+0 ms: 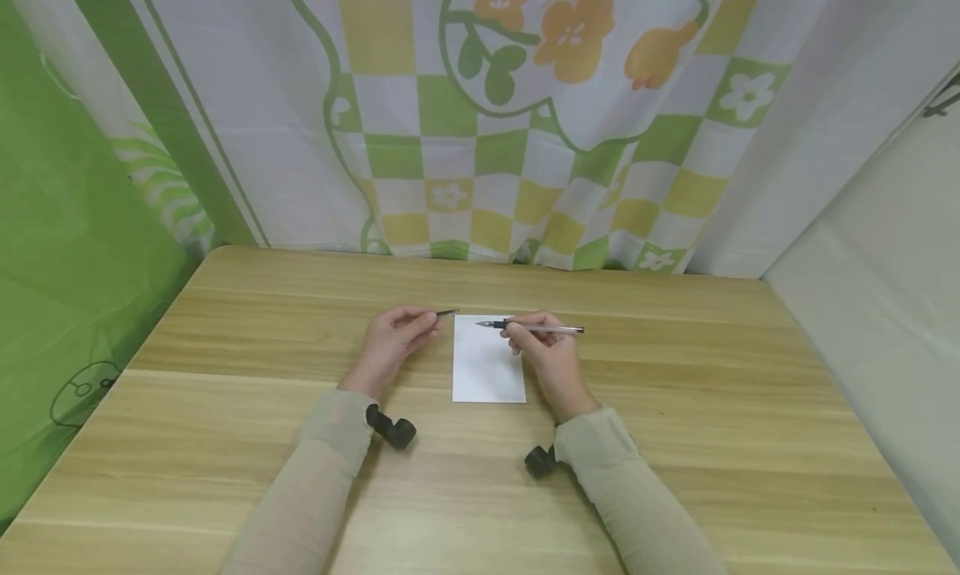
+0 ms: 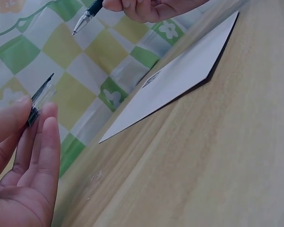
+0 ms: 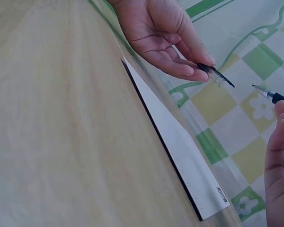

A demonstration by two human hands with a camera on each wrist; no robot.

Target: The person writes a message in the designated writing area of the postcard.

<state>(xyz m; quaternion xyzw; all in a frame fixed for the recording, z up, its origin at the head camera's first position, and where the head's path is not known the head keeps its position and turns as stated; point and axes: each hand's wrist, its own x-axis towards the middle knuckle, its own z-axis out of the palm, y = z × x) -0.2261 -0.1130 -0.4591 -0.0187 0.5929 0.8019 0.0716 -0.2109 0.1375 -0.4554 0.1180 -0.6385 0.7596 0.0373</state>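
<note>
Head view: a slim pen (image 1: 561, 329) is shown just right of the frame's centre, and a small cap (image 1: 447, 312) is shown to its left. The pen is judged to be light and stiff, with a smooth barrel on which a loose grasp may slide; it is best held at the dark grip behind the point, and contact with the point itself is best avoided. The cap, clear with a dark clip, is judged to be very light, rigid and easily dropped; its sides are best taken near the end away from the clip's free tip, and hard squeezing is best avoided. The pen is pinched at its dark grip between thumb and fingers of the right hand (image 1: 553, 360), with the point directed toward the left of the frame. The cap is pinched between thumb and fingers of the left hand (image 1: 393, 340), with its clip directed toward the right. Pen point and cap are held apart, between the two hands. White paper (image 1: 487, 365) is laid flat on the table (image 1: 675, 367), partly beneath the pen.
</note>
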